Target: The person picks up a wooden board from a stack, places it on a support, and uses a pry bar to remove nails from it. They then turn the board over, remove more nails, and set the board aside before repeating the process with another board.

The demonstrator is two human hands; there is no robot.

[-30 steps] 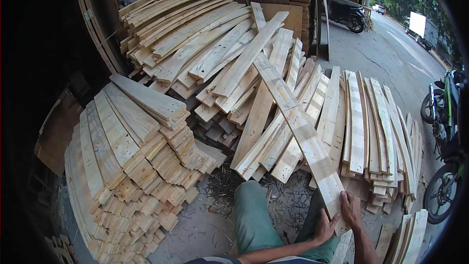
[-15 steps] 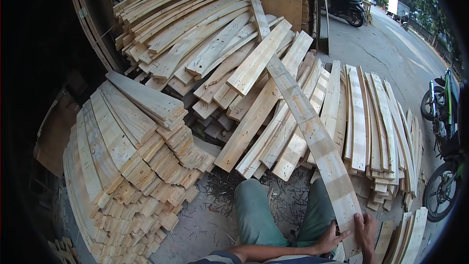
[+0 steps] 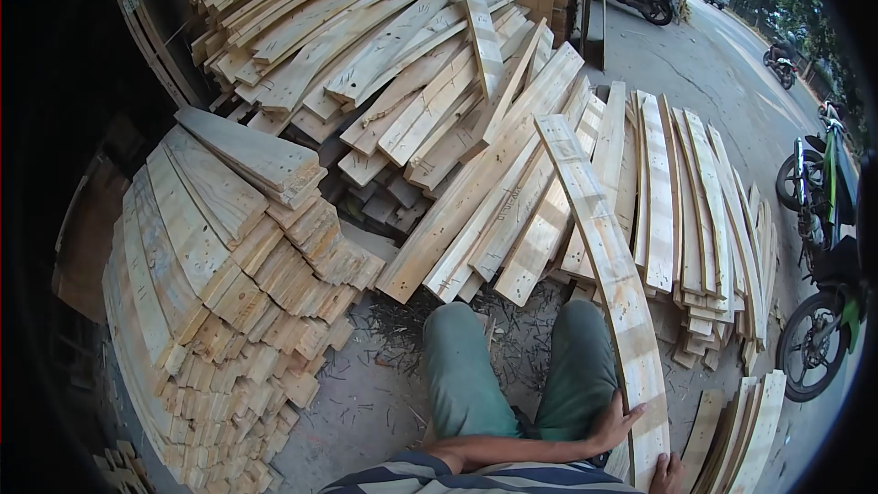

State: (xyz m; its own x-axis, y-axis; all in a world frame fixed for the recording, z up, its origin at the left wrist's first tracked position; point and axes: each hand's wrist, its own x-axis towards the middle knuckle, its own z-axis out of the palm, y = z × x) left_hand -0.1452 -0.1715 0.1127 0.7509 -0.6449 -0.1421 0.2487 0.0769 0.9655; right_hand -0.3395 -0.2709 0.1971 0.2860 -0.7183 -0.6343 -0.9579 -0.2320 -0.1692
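Observation:
A long wooden plank (image 3: 615, 274) with nail holes slants from the middle of the board pile down to the lower right. My left hand (image 3: 613, 425) grips its left edge, the thumb side resting on the upper face and some fingers hidden beneath. Lower down, my right hand (image 3: 668, 474) holds the plank's near end at the right edge, partly cut off by the frame's bottom. The plank's far end lies over other boards in the scattered pile (image 3: 494, 210). My knees in green trousers (image 3: 468, 366) are to the left of the plank.
At left rises a neat stack of planks (image 3: 210, 265). More boards (image 3: 713, 210) lie at right, with a few upright pieces (image 3: 732, 439) near my right hand. Loose nails (image 3: 366, 348) litter the ground. A green motorcycle (image 3: 819, 311) stands at the far right, beside the road (image 3: 732, 46).
The plank has come back toward me and turned slightly more upright. My right hand has moved lower along it. Among the pile, a board has tipped onto its edge. The view has shifted.

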